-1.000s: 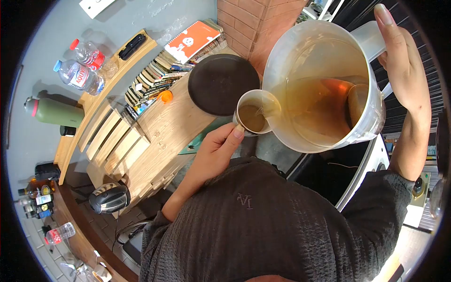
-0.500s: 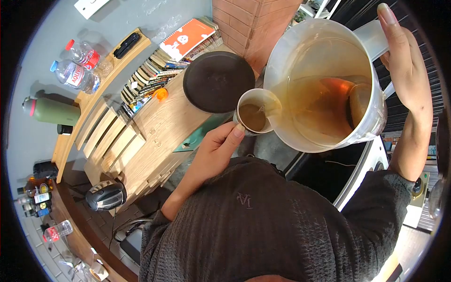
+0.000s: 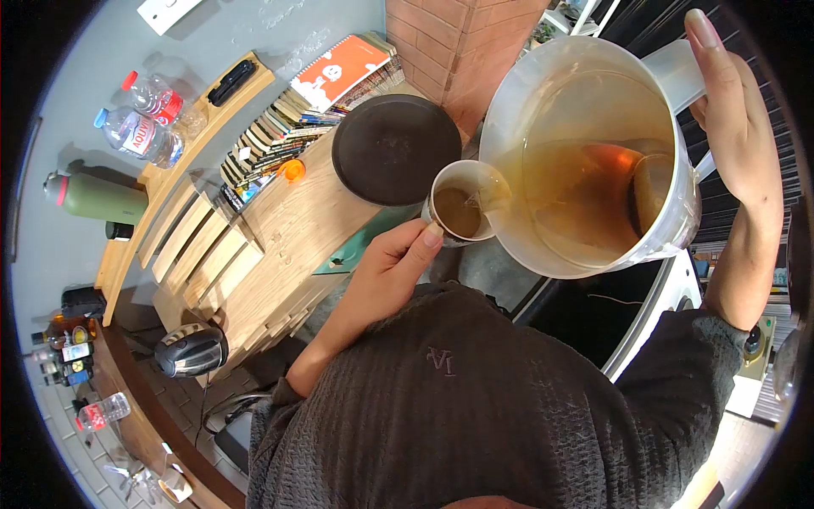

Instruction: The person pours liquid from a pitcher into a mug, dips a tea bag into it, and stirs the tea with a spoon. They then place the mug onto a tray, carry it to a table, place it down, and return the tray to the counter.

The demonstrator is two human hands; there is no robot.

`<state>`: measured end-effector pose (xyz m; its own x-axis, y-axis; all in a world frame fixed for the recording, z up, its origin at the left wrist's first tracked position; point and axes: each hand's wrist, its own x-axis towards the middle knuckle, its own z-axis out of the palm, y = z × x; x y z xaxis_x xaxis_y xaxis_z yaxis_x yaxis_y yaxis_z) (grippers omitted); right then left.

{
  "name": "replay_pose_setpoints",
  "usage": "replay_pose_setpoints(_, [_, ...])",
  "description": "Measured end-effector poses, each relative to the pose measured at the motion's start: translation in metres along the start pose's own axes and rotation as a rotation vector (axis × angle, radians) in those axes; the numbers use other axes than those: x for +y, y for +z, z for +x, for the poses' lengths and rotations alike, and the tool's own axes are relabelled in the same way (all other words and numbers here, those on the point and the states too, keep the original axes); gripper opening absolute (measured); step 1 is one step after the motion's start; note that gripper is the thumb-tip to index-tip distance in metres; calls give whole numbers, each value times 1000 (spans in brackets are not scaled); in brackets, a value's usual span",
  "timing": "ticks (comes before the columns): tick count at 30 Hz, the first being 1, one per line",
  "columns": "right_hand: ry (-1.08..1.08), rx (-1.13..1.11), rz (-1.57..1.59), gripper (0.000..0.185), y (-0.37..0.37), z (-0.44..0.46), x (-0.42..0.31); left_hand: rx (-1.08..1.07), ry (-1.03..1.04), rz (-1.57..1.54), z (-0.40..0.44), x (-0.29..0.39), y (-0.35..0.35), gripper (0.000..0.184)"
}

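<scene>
In my right hand is the handle of a large translucent plastic pitcher, tilted to the left with brown liquid in it. Its spout meets the rim of a small cup, and liquid streams over into it. My left hand is closed on the cup, thumb near the rim. Brown liquid shows inside the cup. A round dark tray or stool top lies just beyond the cup.
A wooden bench holds a row of books and an orange object. Plastic bottles and a green flask stand on the left shelf. A black kettle sits at lower left, a brick column ahead.
Pitcher, cup and both hands keep nearly the same positions, with liquid still flowing. The whole view has shifted very slightly.
</scene>
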<state>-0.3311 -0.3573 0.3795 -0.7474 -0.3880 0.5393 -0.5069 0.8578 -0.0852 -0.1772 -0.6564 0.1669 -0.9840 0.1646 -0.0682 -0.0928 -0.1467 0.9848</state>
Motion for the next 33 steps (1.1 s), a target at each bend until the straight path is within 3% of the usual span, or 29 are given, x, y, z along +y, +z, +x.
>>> replay_pose_setpoints(21, [-10, -6, -35, 51, -7, -5, 8, -37, 52, 44, 5, -3, 1, 32])
replay_pose_setpoints(33, [112, 25, 25, 60, -6, -8, 8, -44, 76, 37, 6, -5, 6, 33])
